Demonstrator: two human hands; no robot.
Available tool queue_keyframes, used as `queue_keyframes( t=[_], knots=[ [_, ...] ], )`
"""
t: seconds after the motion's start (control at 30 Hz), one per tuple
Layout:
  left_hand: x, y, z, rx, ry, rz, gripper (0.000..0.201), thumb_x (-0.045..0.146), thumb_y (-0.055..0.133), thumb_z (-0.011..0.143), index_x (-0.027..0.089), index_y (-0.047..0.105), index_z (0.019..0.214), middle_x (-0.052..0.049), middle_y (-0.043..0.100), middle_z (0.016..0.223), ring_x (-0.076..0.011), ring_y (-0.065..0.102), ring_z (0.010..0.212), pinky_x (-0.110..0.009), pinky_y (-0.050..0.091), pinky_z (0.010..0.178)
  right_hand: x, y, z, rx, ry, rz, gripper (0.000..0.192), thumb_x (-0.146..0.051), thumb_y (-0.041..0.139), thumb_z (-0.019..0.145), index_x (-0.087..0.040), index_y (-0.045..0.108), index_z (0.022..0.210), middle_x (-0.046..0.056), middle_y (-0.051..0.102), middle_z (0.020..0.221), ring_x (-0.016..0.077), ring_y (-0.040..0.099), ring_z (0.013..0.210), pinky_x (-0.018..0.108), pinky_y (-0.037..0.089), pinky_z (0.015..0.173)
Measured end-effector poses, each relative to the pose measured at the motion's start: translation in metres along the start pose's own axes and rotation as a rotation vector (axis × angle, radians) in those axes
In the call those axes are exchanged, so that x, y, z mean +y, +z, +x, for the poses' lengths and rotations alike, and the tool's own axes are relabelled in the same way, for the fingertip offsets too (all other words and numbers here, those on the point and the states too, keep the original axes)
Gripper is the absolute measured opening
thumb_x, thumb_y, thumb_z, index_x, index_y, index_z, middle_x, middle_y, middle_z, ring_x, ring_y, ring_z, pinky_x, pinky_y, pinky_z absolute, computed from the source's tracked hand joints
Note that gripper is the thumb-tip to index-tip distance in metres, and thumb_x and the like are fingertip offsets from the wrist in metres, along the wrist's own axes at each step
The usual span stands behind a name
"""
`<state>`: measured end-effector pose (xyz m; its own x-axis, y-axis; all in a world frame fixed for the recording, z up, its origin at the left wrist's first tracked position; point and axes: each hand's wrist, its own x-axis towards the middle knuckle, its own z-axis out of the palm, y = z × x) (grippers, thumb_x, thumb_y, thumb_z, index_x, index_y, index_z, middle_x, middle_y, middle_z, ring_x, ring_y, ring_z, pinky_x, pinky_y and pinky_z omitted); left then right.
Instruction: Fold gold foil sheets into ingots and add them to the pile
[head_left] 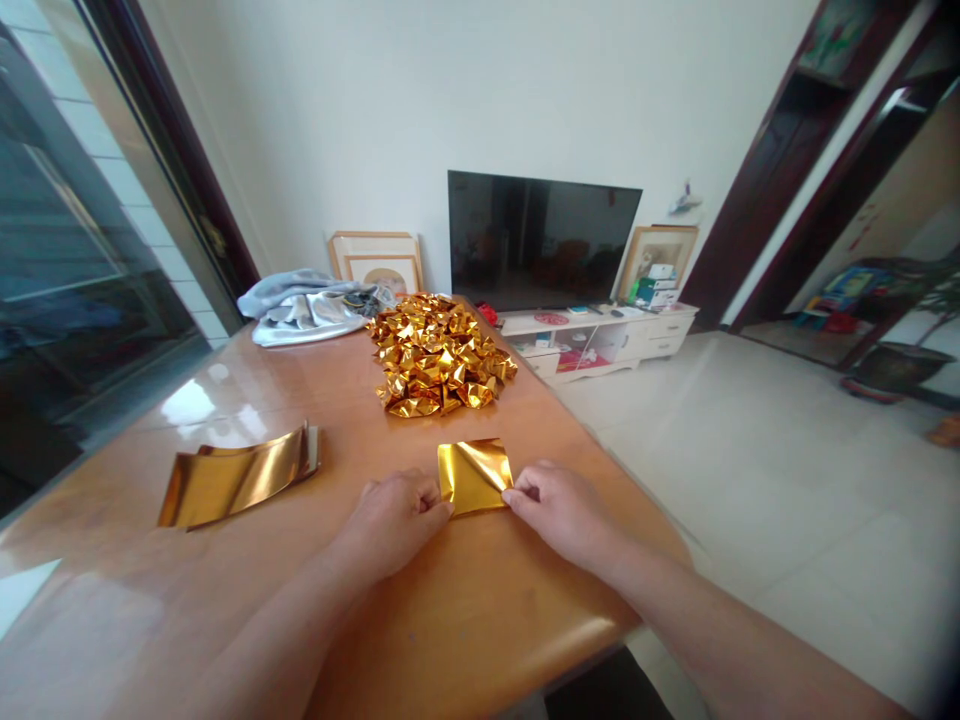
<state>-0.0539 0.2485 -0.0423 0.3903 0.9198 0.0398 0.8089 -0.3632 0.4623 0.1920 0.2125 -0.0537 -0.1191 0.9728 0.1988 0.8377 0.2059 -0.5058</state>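
Gold sheet (471,482) right in front of you, near the table's right-hand edge, and you have it from both sides! Your left hand (397,522) is on its lower left corner, thumb and curled fingers brought together there, clamped on the foil. Across from it, your right hand (564,515) matches the grip, thumb and forefinger pinched on the right edge, low down, the other fingers tucked in. Between the two, the sheet shines brightly, a slanting band of light running across its upper half, its far edge free of your fingers. All this on the brown wooden table (390,640), glossy enough to throw back the window light. Over to the left, well apart from your left hand, lies a stack of gold sheets (240,482), curved, its right end lifted. Straight ahead, beyond the sheet, what a heap: folded gold pieces (442,355), crumpled-looking and glittering, piled toward the far end of the table. Just beside that heap, on its left, sits a bundle of grey and white cloth (307,305). At the near left, a white corner of something (24,592) pokes into view. Past the table, a dark television (541,240) stands on a white cabinet (645,335), with a framed picture (664,250) leaning to its right.
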Motion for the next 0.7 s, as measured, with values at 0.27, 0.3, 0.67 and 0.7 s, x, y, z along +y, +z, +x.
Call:
queue_keyframes(
  t=[0.27,0.3,0.67,0.7],
  knots=[
    [0.0012,0.0029,0.0024,-0.014,-0.027,0.030,0.029,0.041,0.058,0.084,0.021,0.056,0.063,0.000,0.063,0.074,-0.0160,0.052,0.066,-0.028,0.023,0.060,-0.0024,0.0033,-0.0028,0.027,-0.008,-0.065,0.025,-0.034,0.061,0.091,-0.020,0.060,0.070,0.003,0.062,0.077,0.0164,0.053,0.074,0.027,0.032,0.063],
    [0.0012,0.0031,0.0028,-0.014,-0.030,0.036,0.029,0.041,0.058,0.084,0.021,0.057,0.064,0.000,0.063,0.075,-0.0161,0.052,0.066,-0.028,0.023,0.060,-0.0027,0.0034,-0.0031,0.028,-0.009,-0.072,0.025,-0.034,0.061,0.091,-0.021,0.060,0.070,0.003,0.062,0.077,0.0165,0.053,0.075,0.027,0.032,0.064],
    [0.0022,0.0045,0.0032,-0.005,-0.021,0.084,0.028,0.042,0.058,0.085,0.021,0.059,0.066,-0.001,0.066,0.077,-0.0183,0.055,0.071,-0.030,0.024,0.064,-0.0051,0.0018,-0.0027,0.028,-0.008,-0.092,0.025,-0.034,0.059,0.092,-0.020,0.060,0.071,0.004,0.062,0.078,0.0164,0.054,0.075,0.027,0.032,0.064],
    [0.0026,0.0044,0.0031,-0.006,-0.026,0.089,0.028,0.042,0.057,0.085,0.021,0.059,0.067,-0.001,0.066,0.078,-0.0186,0.055,0.072,-0.030,0.024,0.065,-0.0046,0.0021,-0.0025,0.026,-0.008,-0.091,0.026,-0.034,0.059,0.092,-0.020,0.060,0.071,0.003,0.062,0.078,0.0163,0.053,0.075,0.027,0.032,0.064]
  ],
)
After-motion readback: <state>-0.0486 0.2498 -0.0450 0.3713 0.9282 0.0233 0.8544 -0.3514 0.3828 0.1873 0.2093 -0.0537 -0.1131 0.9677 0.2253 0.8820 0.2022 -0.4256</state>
